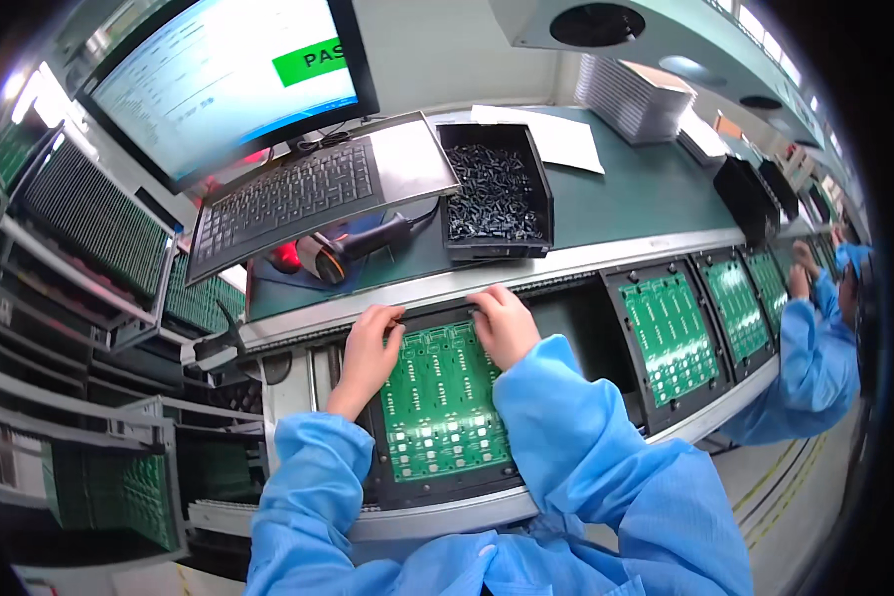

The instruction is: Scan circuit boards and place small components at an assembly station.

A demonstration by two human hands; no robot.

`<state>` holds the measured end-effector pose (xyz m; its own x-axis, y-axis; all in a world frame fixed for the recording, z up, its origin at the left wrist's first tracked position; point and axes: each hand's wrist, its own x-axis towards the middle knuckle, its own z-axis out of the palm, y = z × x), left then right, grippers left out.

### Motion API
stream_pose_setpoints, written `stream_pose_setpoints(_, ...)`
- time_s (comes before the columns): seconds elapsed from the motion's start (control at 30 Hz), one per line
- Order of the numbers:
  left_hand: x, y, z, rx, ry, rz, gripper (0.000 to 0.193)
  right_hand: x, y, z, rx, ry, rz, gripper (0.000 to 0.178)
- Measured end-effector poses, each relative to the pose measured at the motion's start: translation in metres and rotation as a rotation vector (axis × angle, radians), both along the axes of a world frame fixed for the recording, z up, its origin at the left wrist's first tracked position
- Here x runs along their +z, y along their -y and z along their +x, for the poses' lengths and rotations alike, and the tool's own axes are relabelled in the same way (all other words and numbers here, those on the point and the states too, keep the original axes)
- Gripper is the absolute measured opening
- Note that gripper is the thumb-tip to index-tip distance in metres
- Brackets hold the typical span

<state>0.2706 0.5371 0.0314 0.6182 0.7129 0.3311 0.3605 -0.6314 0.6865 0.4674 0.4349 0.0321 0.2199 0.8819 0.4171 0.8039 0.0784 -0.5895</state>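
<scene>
We rest both hands on the far edge of a green printed circuit board (442, 402) in its black carrier frame (437, 492).

Our left hand (371, 343) and right hand (505, 323) press curled fingers there; dark conveyor gap lies open to our right, before the next framed board (670, 338).
</scene>
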Motion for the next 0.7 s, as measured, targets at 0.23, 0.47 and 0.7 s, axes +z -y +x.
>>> stream_pose_setpoints(0.23,-0.01,0.008,-0.007,0.156,-0.1,0.148,0.023,-0.032,-0.006,0.028,0.103,-0.055,-0.049,0.029)
stream_pose_setpoints(0.47,-0.002,0.029,-0.01,0.164,-0.129,0.205,0.037,-0.017,0.006,0.042,0.164,0.119,0.066,0.047)
stream_pose_setpoints(0.7,-0.009,0.024,-0.015,0.041,-0.087,0.175,0.038,-0.025,0.005,0.043,0.163,-0.007,0.01,0.042)
